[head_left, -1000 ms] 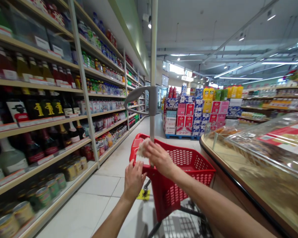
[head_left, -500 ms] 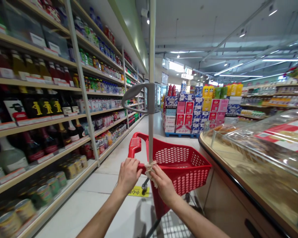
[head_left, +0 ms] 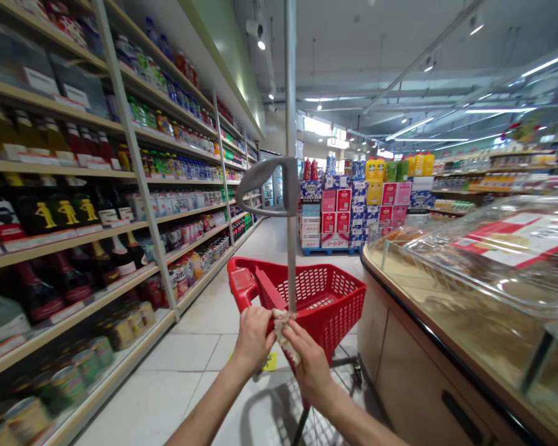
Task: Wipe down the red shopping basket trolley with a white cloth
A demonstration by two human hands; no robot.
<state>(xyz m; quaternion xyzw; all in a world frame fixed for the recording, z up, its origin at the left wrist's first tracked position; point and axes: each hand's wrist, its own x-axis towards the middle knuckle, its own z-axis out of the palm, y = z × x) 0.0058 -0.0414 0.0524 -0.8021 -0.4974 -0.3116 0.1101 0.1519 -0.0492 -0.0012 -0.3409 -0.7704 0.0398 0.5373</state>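
Note:
The red shopping cart [head_left: 348, 288] stands in front of me, its handle bar turned toward me. My left hand [head_left: 253, 337] is closed around that handle bar. A crumpled pale cloth [head_left: 283, 328] lies over the bar, and my right hand [head_left: 309, 362] presses it there with the fingers closed on it. Just behind the cloth rises a tall metal pole [head_left: 291, 260]; a grey loop-shaped grip [head_left: 272, 186] is fixed partway up it. How the pole's lower end is attached is hidden by the cloth and hands.
Shelves of bottles and cans [head_left: 137, 173] line the left side. A glass-topped wooden counter [head_left: 413, 359] with packaged food stands close on the right. Stacked drink boxes [head_left: 337, 223] sit on a blue pallet ahead. A yellow floor sticker [head_left: 270, 361] shows beneath the cart.
The cart has swung, its basket shifting left and its handle turning more toward me. My view has turned slightly right. Both hands keep their holds on the bar and cloth.

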